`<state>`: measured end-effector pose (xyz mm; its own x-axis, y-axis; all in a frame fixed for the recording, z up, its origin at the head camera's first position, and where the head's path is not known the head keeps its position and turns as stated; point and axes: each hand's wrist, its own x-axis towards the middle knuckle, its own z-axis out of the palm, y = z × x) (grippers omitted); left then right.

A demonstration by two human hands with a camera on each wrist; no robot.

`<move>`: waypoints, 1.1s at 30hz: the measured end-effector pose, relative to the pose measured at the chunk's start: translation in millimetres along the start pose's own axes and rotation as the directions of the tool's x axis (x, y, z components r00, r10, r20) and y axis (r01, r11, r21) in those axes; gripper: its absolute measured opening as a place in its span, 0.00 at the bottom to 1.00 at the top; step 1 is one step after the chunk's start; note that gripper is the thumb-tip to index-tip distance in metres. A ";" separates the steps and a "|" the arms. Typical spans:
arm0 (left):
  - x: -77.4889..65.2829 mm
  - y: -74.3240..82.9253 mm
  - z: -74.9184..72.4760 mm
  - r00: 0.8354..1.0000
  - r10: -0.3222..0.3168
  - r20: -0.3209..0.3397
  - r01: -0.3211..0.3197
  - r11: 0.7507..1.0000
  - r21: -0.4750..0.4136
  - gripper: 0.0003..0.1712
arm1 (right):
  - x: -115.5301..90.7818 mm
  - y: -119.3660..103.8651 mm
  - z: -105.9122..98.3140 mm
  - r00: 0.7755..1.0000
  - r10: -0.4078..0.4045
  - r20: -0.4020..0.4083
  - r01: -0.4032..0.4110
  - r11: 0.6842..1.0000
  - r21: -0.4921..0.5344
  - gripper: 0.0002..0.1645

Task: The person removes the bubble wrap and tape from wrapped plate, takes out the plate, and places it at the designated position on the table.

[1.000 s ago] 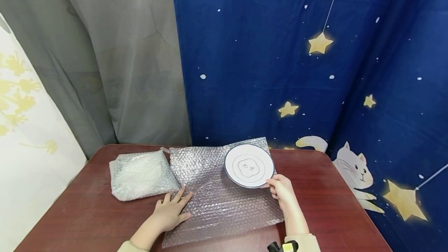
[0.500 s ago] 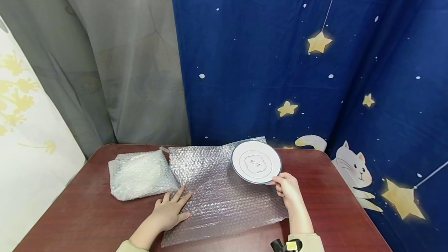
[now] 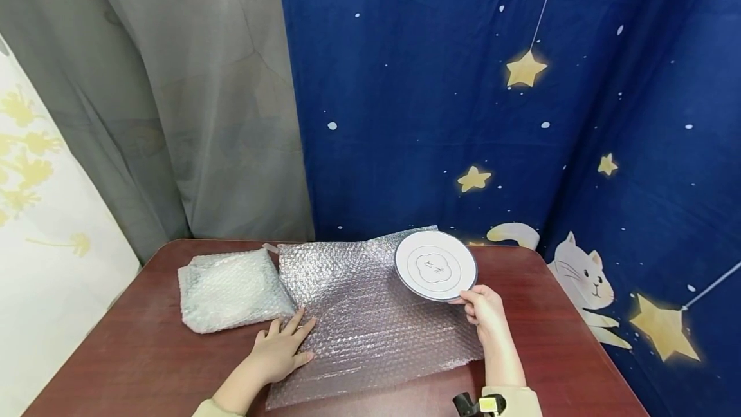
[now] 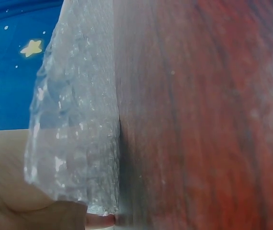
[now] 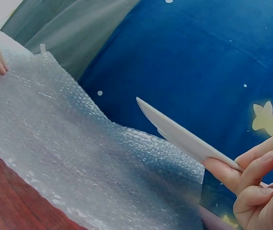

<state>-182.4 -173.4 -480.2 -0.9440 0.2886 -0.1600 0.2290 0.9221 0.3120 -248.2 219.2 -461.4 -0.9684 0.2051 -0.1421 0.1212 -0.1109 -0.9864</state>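
Nearest, I see the person's left hand point(image 3: 276, 354) lying on the left edge of a clear bubble-wrap sheet point(image 3: 370, 340), its fingers spread and gripping nothing; the sheet stretches across a reddish-brown table point(image 3: 133, 365); to the right, the right hand point(image 3: 485, 314) pinches the near rim of a white, blue-edged plate point(image 3: 436, 266), thumb on top, other fingers bent below; I see that plate tilted, held above the sheet's right part and apart from it; beyond the left hand, a bubble-wrapped packet point(image 3: 234, 289) rests on the table; behind hang a grey curtain point(image 3: 231, 114) and a star-patterned blue curtain point(image 3: 405, 114).
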 end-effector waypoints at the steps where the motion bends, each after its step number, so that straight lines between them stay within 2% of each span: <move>1: -0.1 0.2 -0.2 1.000 0.001 0.000 -0.001 1.000 -0.001 0.36 | -0.2 -0.5 -0.8 1.000 0.000 -0.008 0.000 1.000 0.001 0.08; 22: -0.5 2.1 -2.9 1.000 0.008 0.001 -0.008 1.000 -0.009 0.36 | 2.3 -3.2 -25.5 0.998 0.013 -0.069 -0.008 0.997 0.082 0.12; 33: 0.8 -0.6 0.3 1.000 -0.001 0.004 0.001 1.000 -0.007 0.36 | 2.7 -5.7 -38.4 0.996 0.002 -0.087 0.005 0.997 0.077 0.10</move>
<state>-183.2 -173.6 -480.8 -0.9433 0.2888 -0.1639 0.2264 0.9204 0.3188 -243.1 257.7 -459.4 -0.9454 0.2890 -0.1503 0.0991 -0.1842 -0.9779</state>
